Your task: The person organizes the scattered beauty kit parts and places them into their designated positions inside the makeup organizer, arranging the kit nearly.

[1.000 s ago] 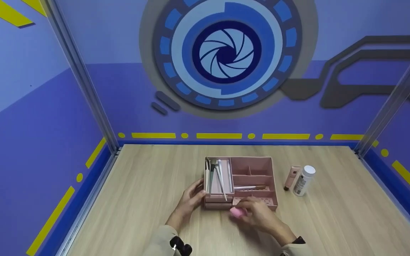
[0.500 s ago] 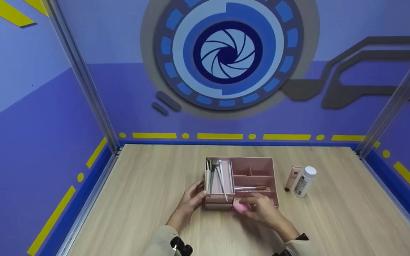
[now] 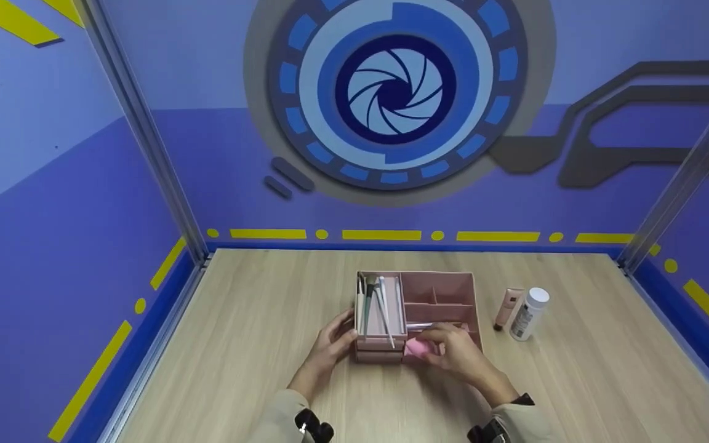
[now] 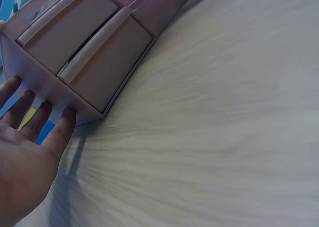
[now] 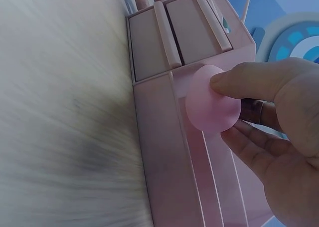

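Note:
A pink desktop organizer [image 3: 473,289] with compartments and two small drawers [image 4: 107,57] stands on the table. My right hand [image 3: 462,357] pinches a pink egg-shaped makeup sponge [image 5: 212,100] between thumb and fingers, over the organizer's front right compartment. In the right wrist view the sponge is just inside the front wall's edge; whether it touches the bottom is hidden. My left hand [image 3: 330,347] rests its outstretched fingertips [image 4: 65,119] against the organizer's left side. Several slim brushes [image 3: 368,307] lean in the upper left compartment, and a slender stick [image 3: 419,326] lies in the middle right one.
To the right of the organizer, a small pink tube [image 3: 507,309] and a white-capped bottle [image 3: 529,314] stand side by side on the wooden table [image 3: 588,369]. Blue printed panels and metal posts border the table at the back and sides.
My right hand has moved forward and slightly right, carrying the sponge from in front of the organizer to over its front right compartment. My left hand has stayed at the organizer's side.

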The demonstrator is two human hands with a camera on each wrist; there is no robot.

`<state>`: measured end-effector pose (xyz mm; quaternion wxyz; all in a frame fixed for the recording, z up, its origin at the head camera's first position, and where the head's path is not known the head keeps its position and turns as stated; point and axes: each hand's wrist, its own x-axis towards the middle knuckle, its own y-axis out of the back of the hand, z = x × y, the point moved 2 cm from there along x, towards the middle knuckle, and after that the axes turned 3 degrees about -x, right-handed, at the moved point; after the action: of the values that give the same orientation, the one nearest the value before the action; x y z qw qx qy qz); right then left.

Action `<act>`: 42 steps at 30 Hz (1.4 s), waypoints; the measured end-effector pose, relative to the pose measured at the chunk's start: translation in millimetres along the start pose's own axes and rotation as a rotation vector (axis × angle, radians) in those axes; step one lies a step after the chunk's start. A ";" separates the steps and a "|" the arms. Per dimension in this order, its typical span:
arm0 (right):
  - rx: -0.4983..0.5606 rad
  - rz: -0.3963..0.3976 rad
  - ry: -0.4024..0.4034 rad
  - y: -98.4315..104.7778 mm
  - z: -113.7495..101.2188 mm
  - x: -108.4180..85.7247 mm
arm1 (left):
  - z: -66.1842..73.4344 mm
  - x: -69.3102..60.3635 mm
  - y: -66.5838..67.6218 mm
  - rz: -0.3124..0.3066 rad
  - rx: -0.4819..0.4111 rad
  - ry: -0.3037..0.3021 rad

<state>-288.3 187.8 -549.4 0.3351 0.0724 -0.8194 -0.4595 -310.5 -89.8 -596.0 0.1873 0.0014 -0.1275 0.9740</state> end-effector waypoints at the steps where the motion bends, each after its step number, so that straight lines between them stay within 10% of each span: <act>1: 0.000 -0.003 -0.006 0.4 0.4 0.6 | 0.1 0.1 0.0 0.000 0.001 -0.002; 42: 0.012 0.012 -0.081 -2.5 18.0 -2.0 | -0.7 2.3 0.4 0.002 -0.028 -0.030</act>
<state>-298.4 199.9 -558.7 0.3038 0.0511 -0.8355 -0.4550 -312.7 -89.1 -596.7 0.1843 0.0133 -0.1437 0.9722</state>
